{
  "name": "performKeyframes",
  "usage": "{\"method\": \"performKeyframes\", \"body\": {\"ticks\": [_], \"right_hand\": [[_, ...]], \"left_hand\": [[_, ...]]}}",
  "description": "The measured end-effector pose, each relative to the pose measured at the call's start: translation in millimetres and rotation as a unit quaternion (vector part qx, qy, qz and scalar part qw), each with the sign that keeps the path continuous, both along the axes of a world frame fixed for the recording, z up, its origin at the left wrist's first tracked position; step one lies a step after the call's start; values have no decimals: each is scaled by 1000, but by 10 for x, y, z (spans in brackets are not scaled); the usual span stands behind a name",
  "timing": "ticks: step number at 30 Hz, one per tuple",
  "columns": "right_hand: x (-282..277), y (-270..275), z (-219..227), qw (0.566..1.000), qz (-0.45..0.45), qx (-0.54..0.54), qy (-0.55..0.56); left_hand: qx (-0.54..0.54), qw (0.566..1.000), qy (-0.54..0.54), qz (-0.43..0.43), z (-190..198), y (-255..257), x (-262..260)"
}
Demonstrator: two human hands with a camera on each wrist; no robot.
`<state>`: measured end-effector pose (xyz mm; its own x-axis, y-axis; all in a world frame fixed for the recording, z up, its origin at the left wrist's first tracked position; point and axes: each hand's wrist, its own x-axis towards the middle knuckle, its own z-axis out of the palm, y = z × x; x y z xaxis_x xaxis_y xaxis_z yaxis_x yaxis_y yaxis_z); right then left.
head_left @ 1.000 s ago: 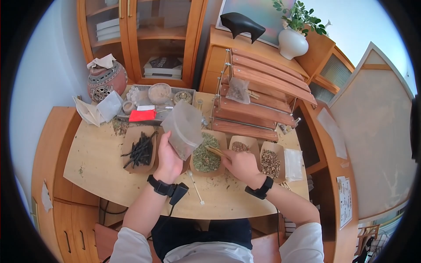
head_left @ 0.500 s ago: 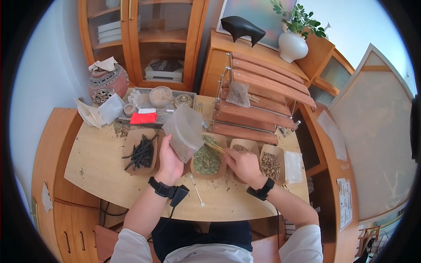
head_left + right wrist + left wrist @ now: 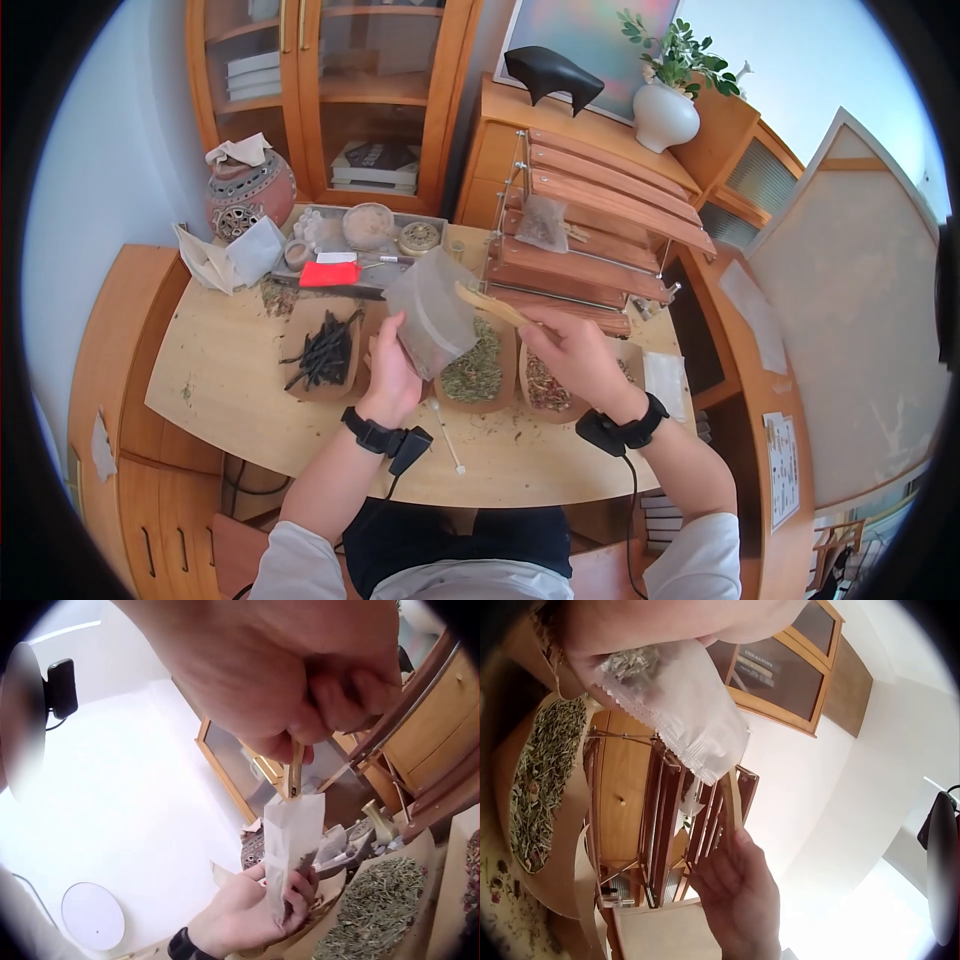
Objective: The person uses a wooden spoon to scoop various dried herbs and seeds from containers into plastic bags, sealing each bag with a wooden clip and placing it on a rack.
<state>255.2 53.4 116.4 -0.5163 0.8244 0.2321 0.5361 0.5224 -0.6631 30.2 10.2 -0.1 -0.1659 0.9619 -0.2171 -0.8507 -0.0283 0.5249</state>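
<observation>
A translucent pouch (image 3: 425,305) is held up by my left hand (image 3: 393,375), which grips its lower part. Dried green bits (image 3: 634,664) show at its bottom in the left wrist view. My right hand (image 3: 585,360) pinches slim bamboo tongs (image 3: 497,304), whose tip is right at the pouch's open mouth. In the right wrist view the tongs' tip (image 3: 293,787) points down into the pouch. Below and between the hands, chopped green herbs (image 3: 476,368) fill a brown paper tray. Under my right hand is a tray of reddish dried pieces (image 3: 545,385).
Black strips (image 3: 325,350) lie in a paper tray at left. A grey tray (image 3: 350,277) with small dishes and a red packet (image 3: 330,274) stands behind. A slatted wooden rack (image 3: 590,260) rises at back right. A thin white stick (image 3: 447,437) lies near the front edge.
My right hand has lifted the tongs from the green herbs up to the pouch's mouth. My left hand still holds the pouch, now slightly further right and lower.
</observation>
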Motion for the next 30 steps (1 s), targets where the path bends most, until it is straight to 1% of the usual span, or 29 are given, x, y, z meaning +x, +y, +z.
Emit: {"method": "performKeyframes", "body": {"ticks": [2,5,8,11,14,17,20,23,24,25,26,27,29,30], "right_hand": [[-45,-2,25,999,15,-28,0],[-2,12,91,998,11,-64,1],[92,10,117,991,-15,-134,8],[210,-87,104,990,-27,-126,56],[356,-174,-49,992,-55,-114,-21],[510,-269,-314,990,-58,-123,-50],[613,-408,-443,985,-61,-161,-22],[731,-534,-634,981,-56,-172,66],[762,-577,-609,981,-60,-178,40],[779,-609,-617,980,-64,-184,50],[807,-668,-647,977,-69,-194,59],[844,-738,-684,974,-75,-204,66],[897,-860,-795,954,-73,-256,140],[919,-910,-876,945,-72,-273,168]], "left_hand": [[8,1000,6,-16,22,-15,3],[18,1000,-1,-24,18,-20,2],[8,1000,7,-12,26,-25,8],[25,1000,2,-7,9,-22,-13],[49,998,-34,11,123,-57,-6],[106,992,-62,12,56,-15,-40],[112,990,-87,11,228,-93,-53],[111,989,-96,12,429,-152,-10],[123,988,-95,7,521,-200,34],[134,987,-94,2,589,-240,55],[136,985,-103,-3,584,-266,66],[110,989,-97,9,601,-283,82],[58,994,-83,34,648,-319,133],[86,993,-80,18,619,-380,160]]}}
